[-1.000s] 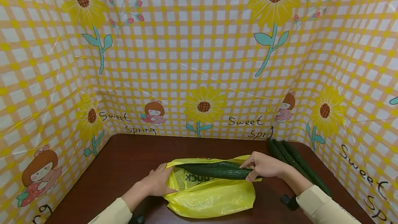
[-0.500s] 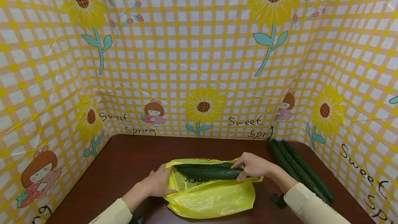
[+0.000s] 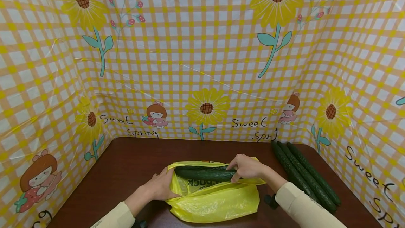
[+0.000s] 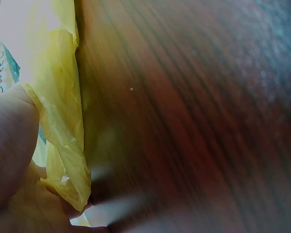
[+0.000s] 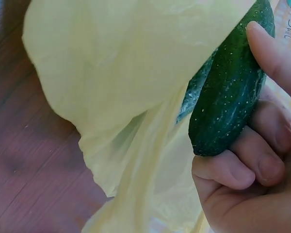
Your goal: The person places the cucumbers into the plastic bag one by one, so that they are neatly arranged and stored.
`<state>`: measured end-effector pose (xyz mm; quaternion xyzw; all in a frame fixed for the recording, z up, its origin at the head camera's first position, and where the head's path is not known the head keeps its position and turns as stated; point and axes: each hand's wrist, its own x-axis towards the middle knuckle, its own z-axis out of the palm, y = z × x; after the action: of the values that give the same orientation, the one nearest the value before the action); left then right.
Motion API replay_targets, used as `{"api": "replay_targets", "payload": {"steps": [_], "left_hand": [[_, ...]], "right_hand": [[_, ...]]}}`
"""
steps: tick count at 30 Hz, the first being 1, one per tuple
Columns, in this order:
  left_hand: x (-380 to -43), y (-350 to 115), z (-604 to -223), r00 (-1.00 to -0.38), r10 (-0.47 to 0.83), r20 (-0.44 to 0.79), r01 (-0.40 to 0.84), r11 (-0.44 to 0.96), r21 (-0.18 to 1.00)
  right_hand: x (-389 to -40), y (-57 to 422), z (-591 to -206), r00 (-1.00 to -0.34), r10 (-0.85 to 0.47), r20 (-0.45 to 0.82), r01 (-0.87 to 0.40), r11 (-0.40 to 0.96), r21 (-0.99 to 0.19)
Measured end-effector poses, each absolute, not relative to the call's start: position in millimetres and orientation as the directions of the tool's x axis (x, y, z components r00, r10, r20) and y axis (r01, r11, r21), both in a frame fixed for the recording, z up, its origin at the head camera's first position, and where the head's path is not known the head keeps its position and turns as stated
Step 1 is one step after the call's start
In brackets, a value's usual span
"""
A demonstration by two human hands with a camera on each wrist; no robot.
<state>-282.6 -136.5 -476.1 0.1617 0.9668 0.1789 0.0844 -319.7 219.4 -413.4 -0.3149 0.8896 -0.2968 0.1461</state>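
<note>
My right hand (image 3: 248, 166) grips the end of a long dark green cucumber (image 3: 202, 173), with thumb and fingers round it in the right wrist view. Most of that cucumber (image 5: 233, 82) lies in the mouth of a yellow plastic bag (image 3: 218, 203), its far end towards my left hand. A second dark green surface shows beside it under the bag film. My left hand (image 3: 161, 185) is at the bag's left end, thumb and fingers spread apart against the rim of the mouth. In the left wrist view the yellow film (image 4: 63, 111) lies beside the thumb; the fingertips are partly hidden.
Several more cucumbers (image 3: 303, 171) lie side by side on the right of the dark brown wooden table (image 3: 136, 154). A checked cloth (image 3: 202, 62) with sunflowers walls in the back and both sides.
My right hand has moved left, sliding the cucumber deeper into the bag mouth. The left hand and the bag have stayed almost in place.
</note>
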Motion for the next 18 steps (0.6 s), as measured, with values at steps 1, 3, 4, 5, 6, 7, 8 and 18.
{"api": "replay_targets", "payload": {"steps": [1,3,4,5,6,7,8,18], "left_hand": [[-283,-137,-476,-0.933,0.342,-0.109,0.280,0.884,0.376],[-283,-137,-477,-0.933,0.341,-0.113,0.277,0.883,0.379],[-283,-137,-477,-0.934,0.340,-0.114,0.275,0.884,0.378],[-284,-137,-477,-0.934,0.337,-0.117,0.272,0.885,0.378],[-284,-137,-478,-0.935,0.334,-0.120,0.269,0.887,0.376],[-284,-137,-478,-0.935,0.331,-0.124,0.265,0.889,0.372],[-284,-137,-478,-0.937,0.326,-0.127,0.260,0.891,0.371],[-284,-138,-475,-0.934,0.334,-0.128,0.277,0.902,0.332]], "right_hand": [[-321,218,-414,-0.763,-0.641,-0.081,-0.466,0.633,-0.619],[-324,216,-416,-0.770,-0.631,-0.093,-0.452,0.643,-0.618],[-326,216,-417,-0.777,-0.622,-0.099,-0.443,0.652,-0.615],[-327,215,-419,-0.778,-0.620,-0.100,-0.443,0.655,-0.612],[-329,215,-420,-0.780,-0.618,-0.099,-0.445,0.658,-0.607],[-330,215,-421,-0.781,-0.618,-0.094,-0.449,0.659,-0.603],[-331,215,-423,-0.781,-0.618,-0.088,-0.454,0.659,-0.600],[-325,215,-436,-0.823,-0.567,-0.033,-0.461,0.701,-0.543]]}}
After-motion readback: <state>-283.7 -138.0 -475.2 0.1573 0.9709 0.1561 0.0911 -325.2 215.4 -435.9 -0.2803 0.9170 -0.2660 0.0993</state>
